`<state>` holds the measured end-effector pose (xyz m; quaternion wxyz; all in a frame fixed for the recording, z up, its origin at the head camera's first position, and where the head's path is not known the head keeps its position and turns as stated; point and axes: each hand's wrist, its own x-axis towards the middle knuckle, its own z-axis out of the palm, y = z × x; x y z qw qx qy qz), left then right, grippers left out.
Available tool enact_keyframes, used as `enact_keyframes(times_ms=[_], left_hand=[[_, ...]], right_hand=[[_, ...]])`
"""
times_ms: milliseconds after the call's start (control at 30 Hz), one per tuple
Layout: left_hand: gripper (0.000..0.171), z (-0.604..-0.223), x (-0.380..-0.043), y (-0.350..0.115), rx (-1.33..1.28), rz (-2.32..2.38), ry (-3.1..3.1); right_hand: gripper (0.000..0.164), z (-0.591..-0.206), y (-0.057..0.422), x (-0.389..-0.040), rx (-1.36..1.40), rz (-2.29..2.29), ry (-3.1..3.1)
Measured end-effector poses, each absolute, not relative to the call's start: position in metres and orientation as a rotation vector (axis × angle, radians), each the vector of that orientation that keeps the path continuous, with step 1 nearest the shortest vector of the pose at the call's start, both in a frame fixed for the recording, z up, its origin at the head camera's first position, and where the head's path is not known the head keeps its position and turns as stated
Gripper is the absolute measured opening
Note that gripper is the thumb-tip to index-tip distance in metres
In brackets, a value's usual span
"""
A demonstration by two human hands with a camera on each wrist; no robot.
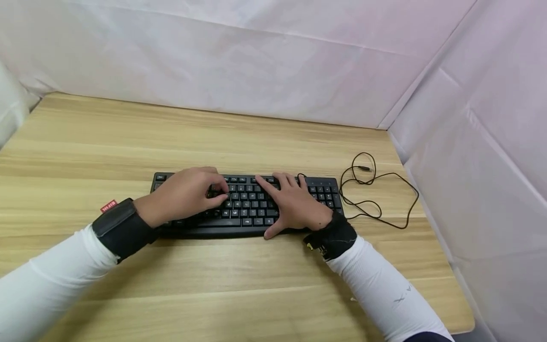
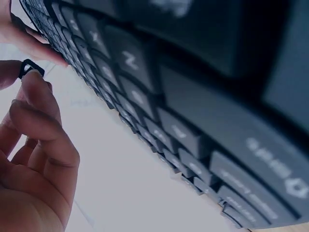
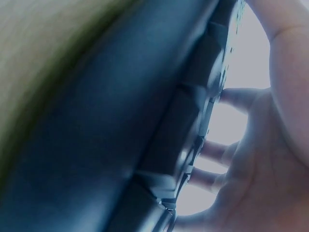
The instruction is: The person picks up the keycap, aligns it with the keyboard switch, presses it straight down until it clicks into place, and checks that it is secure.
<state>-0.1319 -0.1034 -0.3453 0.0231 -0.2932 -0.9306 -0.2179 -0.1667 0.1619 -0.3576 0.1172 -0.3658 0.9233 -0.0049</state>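
Note:
A black keyboard (image 1: pixel 239 232) lies flat on the wooden table, its keys marked in white. Over its left half is my left hand (image 1: pixel 188 192), thumb and forefinger pinching a small black keycap (image 2: pixel 32 69) just above the keys. The left wrist view shows the keycap at the fingertips, with the other fingers curled behind it. My right hand (image 1: pixel 295 204) rests spread across the right part of the keyboard. Its thumb reaches the front edge while the other fingers stretch toward the back edge. In the right wrist view, those fingers (image 3: pixel 236 99) touch the keys.
The keyboard's thin black cable (image 1: pixel 401 178) lies in loose loops to the right, a plug (image 1: pixel 364 168) among them. White cloth walls (image 1: pixel 256 57) rise behind the table (image 1: pixel 205 294) and along its right side. Both wrists wear black straps over white sleeves.

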Motion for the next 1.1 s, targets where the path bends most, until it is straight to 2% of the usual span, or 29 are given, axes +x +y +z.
enact_keyframes(times_ms=[567,867,1100], left_hand=[[0.009,-0.346,-0.125,-0.113,-0.888,-0.682,-2.901],[0.018,-0.353,-0.125,-0.117,-0.879,-0.635,-2.941],[0.018,-0.354,-0.123,-0.119,-0.863,-0.575,-2.946]], right_hand=[[0.134,-0.362,0.163,-0.166,-1.063,-0.045,2.709],[0.134,-0.362,0.163,-0.167,-1.077,-0.038,2.721],[0.134,-0.361,0.164,-0.166,-1.080,-0.034,2.717]])
